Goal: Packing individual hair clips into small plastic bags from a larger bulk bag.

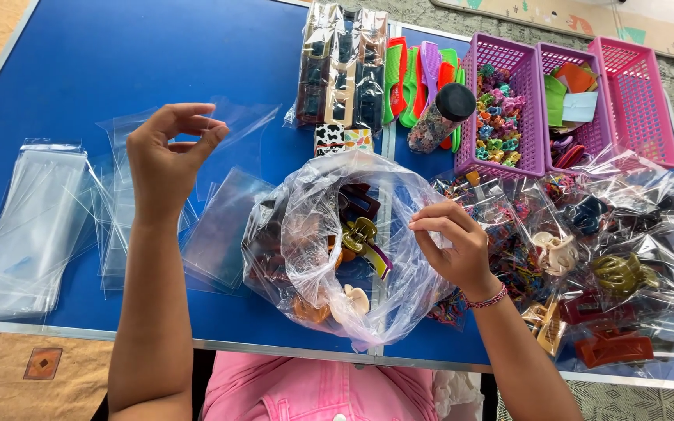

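My right hand (455, 248) pinching the rim of the clear plastic bag (329, 242) of hair claws, mid-desk (118, 54), my left hand (167, 152) raised, grip half-curled and empty, above clear sleeves (29, 226), purple basket (509, 70) beyond.

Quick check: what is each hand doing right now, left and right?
Left hand: raised over the clear sleeves, fingers curled, holding nothing visible.
Right hand: pinching the rim of the clear bag of hair clips.
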